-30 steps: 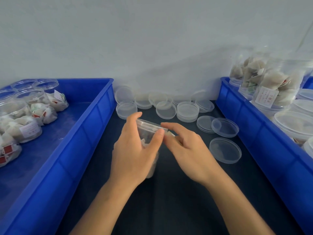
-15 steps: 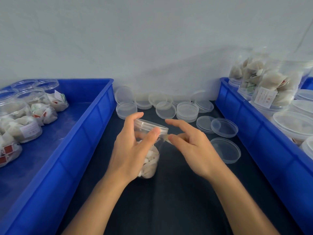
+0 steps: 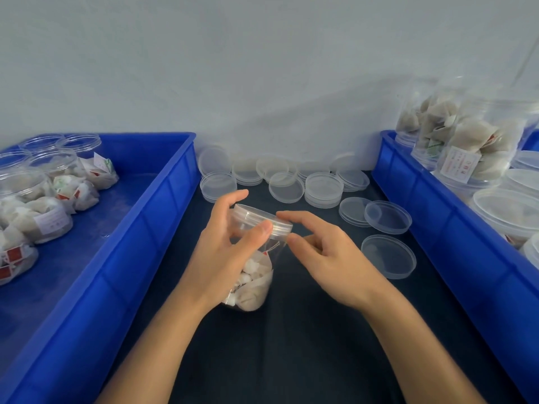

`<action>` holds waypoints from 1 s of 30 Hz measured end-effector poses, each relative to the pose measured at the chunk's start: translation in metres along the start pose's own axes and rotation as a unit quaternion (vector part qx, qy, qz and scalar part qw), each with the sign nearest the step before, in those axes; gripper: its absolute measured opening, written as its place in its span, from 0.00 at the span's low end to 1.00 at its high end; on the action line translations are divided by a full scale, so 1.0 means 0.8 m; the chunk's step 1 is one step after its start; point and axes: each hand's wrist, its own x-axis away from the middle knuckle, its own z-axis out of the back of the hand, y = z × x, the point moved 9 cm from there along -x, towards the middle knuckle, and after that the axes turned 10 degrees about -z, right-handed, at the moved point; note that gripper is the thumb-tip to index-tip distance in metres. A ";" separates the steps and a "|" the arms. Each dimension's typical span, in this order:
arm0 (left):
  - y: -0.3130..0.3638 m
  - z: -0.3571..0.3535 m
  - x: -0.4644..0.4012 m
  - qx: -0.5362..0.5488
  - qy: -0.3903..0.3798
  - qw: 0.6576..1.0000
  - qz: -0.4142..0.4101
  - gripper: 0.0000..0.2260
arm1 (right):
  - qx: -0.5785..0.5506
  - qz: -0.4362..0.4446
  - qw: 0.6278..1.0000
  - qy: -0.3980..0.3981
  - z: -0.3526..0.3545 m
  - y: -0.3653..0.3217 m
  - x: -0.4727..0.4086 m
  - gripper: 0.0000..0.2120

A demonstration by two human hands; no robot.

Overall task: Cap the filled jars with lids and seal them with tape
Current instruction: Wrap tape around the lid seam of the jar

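Note:
A clear plastic jar [image 3: 253,281] filled with white tea bags stands on the dark table [image 3: 291,345] at the centre. A transparent lid [image 3: 259,217] sits on its mouth. My left hand [image 3: 221,258] grips the jar around its neck, with the thumb on the lid's front rim and the index finger behind it. My right hand [image 3: 326,263] is at the lid's right edge, pinching it between the index finger over the top and the thumb just under the rim. No tape is visible.
A blue bin [image 3: 163,217] on the left holds several open filled jars [image 3: 43,217]. Another blue bin [image 3: 437,228] on the right holds capped jars [image 3: 472,141]. Stacks of spare lids [image 3: 322,188] line the wall, and a single lid [image 3: 388,256] lies beside my right hand.
My right hand lifted off the lid, opened, then came back to the lid's right edge. My left hand slid up, uncovering the jar's lower half.

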 end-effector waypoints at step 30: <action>-0.005 0.001 0.004 0.020 0.055 0.998 0.039 0.30 | 0.077 -0.010 0.997 0.029 0.003 0.001 0.000 0.18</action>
